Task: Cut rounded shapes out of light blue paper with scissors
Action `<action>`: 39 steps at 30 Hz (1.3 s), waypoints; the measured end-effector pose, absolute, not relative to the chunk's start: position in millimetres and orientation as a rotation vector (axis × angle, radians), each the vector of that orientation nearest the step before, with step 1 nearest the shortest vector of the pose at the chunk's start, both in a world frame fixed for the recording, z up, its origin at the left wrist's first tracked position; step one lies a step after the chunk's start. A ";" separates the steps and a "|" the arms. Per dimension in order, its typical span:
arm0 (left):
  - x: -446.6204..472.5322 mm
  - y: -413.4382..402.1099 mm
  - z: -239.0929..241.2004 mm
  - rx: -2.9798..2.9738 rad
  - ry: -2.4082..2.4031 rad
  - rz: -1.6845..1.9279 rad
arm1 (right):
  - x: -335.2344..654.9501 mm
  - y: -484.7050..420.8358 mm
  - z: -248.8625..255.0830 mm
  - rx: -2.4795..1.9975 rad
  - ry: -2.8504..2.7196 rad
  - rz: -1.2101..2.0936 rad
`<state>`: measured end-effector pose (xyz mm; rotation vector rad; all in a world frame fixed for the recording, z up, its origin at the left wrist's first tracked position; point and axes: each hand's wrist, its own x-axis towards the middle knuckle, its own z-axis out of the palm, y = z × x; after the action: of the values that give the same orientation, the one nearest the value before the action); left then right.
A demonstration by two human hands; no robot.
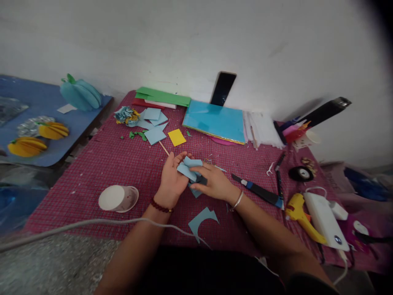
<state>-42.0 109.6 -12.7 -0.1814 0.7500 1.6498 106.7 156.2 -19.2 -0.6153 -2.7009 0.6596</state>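
Observation:
Light blue paper [188, 167], in several curved, petal-like pieces, is between my two hands above the middle of the table. My left hand [172, 177] is turned palm up, its fingers curled behind the paper. From the right, my right hand [216, 180] pinches the paper between thumb and fingers. A dark patch shows under the right fingers; I cannot tell what it is. Below the hands lies a light blue paper offcut [201, 221] with a rounded cut-out. A thin stick [163, 148] and a yellow paper square [177, 137] lie just beyond my left hand.
A paper cup [118, 198] lies tipped at left, near a white cable [101, 221]. On the right are a utility knife [260, 192], black tape roll [301, 173], yellow glue gun [303, 217] and white power strip [325, 221]. Blue sheets [215, 121] and a phone [223, 88] stand behind.

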 end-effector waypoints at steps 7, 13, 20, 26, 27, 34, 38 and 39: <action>-40.3 108.5 -12.1 -0.152 0.705 1.586 | 104.5 158.1 -31.6 -0.724 -2.509 0.623; -37.8 106.9 -13.1 -0.100 0.683 1.558 | 105.2 158.7 -32.8 -0.862 -2.281 0.593; -36.6 109.5 -22.5 0.022 0.849 1.591 | 105.1 163.2 -28.6 -1.015 -1.819 1.295; -33.7 101.4 -17.0 0.404 0.898 1.656 | 105.8 165.4 -26.3 -0.982 -1.440 1.713; -33.1 100.1 -16.0 0.454 0.921 1.651 | 106.0 165.3 -25.9 -0.959 -1.388 1.772; -33.2 99.0 -18.6 0.607 1.085 1.618 | 108.8 165.8 -26.5 -0.846 -1.269 1.975; -32.8 99.9 -19.1 0.656 1.195 1.612 | 109.7 165.5 -25.0 -0.877 -1.341 1.903; -32.4 100.2 -19.1 0.666 1.216 1.605 | 109.6 165.2 -24.3 -0.895 -1.358 1.888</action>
<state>-32.4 100.2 -19.1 0.6659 1.2164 1.6055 109.6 165.2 -24.3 -0.8947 -1.3577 1.8878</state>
